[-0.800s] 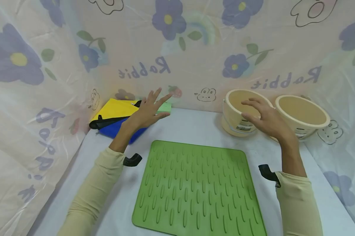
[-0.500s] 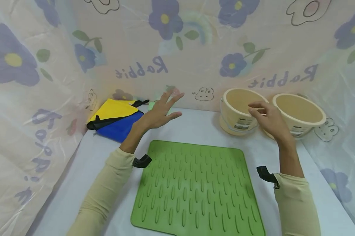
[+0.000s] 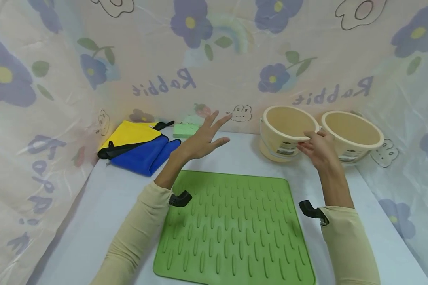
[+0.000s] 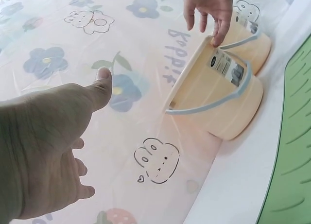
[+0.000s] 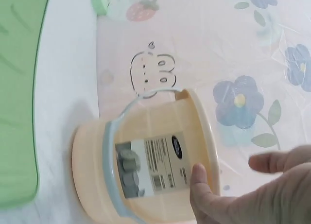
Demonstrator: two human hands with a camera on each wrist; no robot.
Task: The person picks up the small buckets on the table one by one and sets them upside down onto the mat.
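Bucket: the small cream plastic bucket point(image 3: 286, 132) with a pale blue wire-like handle and a printed label stands tilted on the white table point(image 3: 235, 154), touching a second cream plastic bucket point(image 3: 353, 134) on the far side of the right hand.
Handling: it looks empty and light, stiff-walled and smooth — likely a little slippery; the rolled rim or the hinged handle seems the surest place to take hold.
Right hand: the right hand point(image 3: 319, 148) pinches the near rim, thumb on the outer wall by the label, fingers curled over the lip.
Left hand: the left hand point(image 3: 203, 138) hovers open above the table, fingers spread, holding nothing — the green ribbed silicone mat point(image 3: 231, 225) lies just under its wrist.
Change: earlier the right hand hung open short of the rim; now it grips it. The left hand has drifted from the folded yellow and blue cloths point(image 3: 139, 146) toward the bucket.
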